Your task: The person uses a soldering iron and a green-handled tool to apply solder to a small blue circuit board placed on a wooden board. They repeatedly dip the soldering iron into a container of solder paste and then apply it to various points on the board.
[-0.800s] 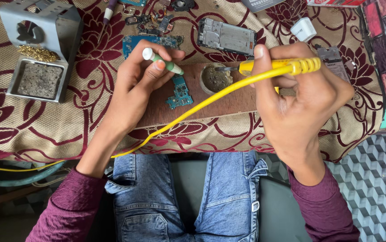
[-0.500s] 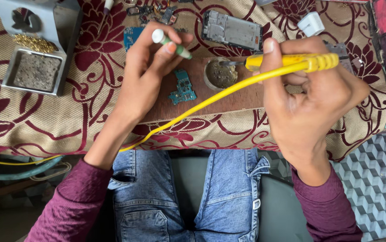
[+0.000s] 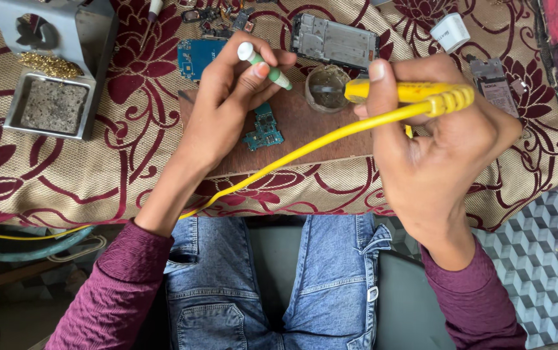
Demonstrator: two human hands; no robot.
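A grey soldering stand (image 3: 52, 71) sits far left on the surface; the left hand (image 3: 227, 104) pinches a green-and-white pen tool (image 3: 264, 62) above a small green circuit board (image 3: 262, 128); the right hand (image 3: 441, 142) grips a yellow soldering iron (image 3: 408, 92)

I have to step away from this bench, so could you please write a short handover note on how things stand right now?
Left hand: holds a green-and-white pen-shaped tool above the small green circuit board.
Right hand: grip on the yellow soldering iron, tip at the round tin; its yellow cord runs off left.
The board lies on the brown pad.
Done: cannot tell.
Left: the iron is not at the board yet.
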